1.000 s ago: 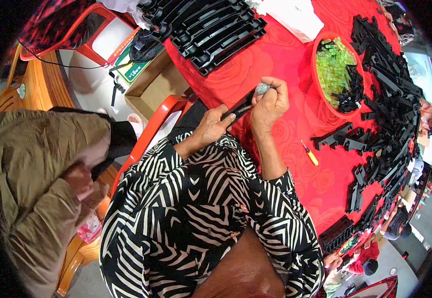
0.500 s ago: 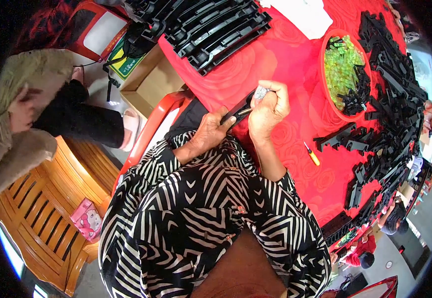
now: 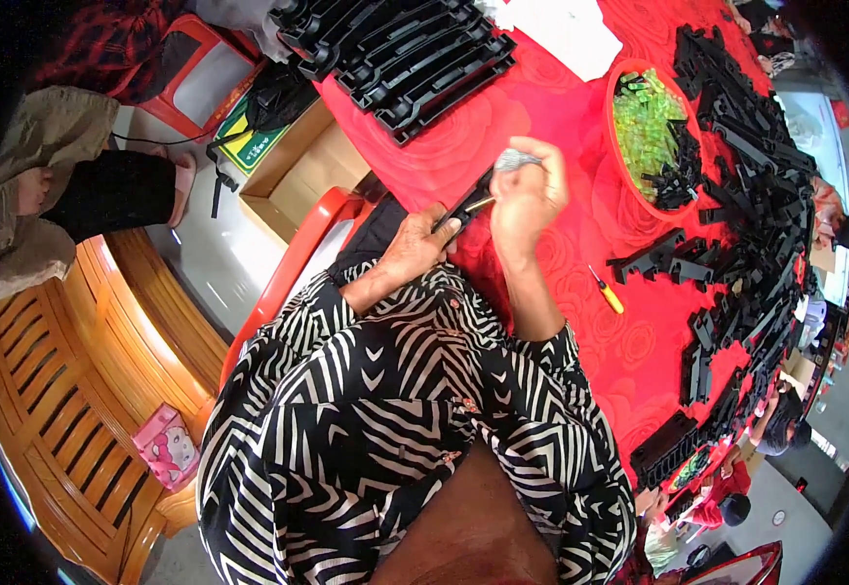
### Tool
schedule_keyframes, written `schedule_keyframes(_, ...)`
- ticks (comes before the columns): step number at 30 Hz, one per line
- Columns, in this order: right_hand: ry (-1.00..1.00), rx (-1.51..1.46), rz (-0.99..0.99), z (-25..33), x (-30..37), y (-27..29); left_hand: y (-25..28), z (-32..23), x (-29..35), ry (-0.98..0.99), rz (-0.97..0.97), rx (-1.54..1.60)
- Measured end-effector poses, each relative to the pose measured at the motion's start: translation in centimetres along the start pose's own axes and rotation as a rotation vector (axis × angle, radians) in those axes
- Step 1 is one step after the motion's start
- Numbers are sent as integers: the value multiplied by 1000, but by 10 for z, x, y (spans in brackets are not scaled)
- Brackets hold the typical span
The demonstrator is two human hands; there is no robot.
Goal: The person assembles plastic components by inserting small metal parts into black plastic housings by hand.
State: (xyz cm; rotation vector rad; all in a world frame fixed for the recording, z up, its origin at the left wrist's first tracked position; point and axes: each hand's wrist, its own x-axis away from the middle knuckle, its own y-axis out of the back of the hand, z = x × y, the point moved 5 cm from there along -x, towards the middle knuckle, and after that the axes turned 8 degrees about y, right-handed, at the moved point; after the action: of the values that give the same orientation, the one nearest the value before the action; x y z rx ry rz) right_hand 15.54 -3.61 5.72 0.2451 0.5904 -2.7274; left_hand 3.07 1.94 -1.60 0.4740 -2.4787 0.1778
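My left hand (image 3: 418,244) is closed around a long black plastic part (image 3: 460,212), its thumb pressed along the near end. My right hand (image 3: 528,210) makes a fist just to the right, slightly blurred. From the fist a short metal shaft (image 3: 480,205) points left and meets the black part. Something silver-grey and crumpled (image 3: 516,159) shows at the top of this fist, and whether it belongs to the shafted tool I cannot tell. A small screwdriver with a yellow handle (image 3: 610,296) lies on the red cloth to the right.
Red patterned cloth (image 3: 580,234) covers the table. An orange-rimmed basket (image 3: 612,146) holds green and black pieces. Black parts (image 3: 746,146) heap at right; long black trays (image 3: 400,68) stack at the back. At left are a cardboard box (image 3: 312,180), a wooden bench (image 3: 44,390) and a seated person.
My view has shifted a little, and both hands keep hold of the same things. The right fist has turned slightly. At left, the other person's foot and hand have moved.
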Motion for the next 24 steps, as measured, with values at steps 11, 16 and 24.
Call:
schedule_keyframes(11,342,629,261,98,-31,38,-17,-24,25,-279,196,200)
schedule_keyframes(16,241,769,461,96,-10,17,-22,-32,29,-327,274,189)
schedule_keyframes(24,226,704,571,91,-2,6,-23,-37,30,-341,333,208)
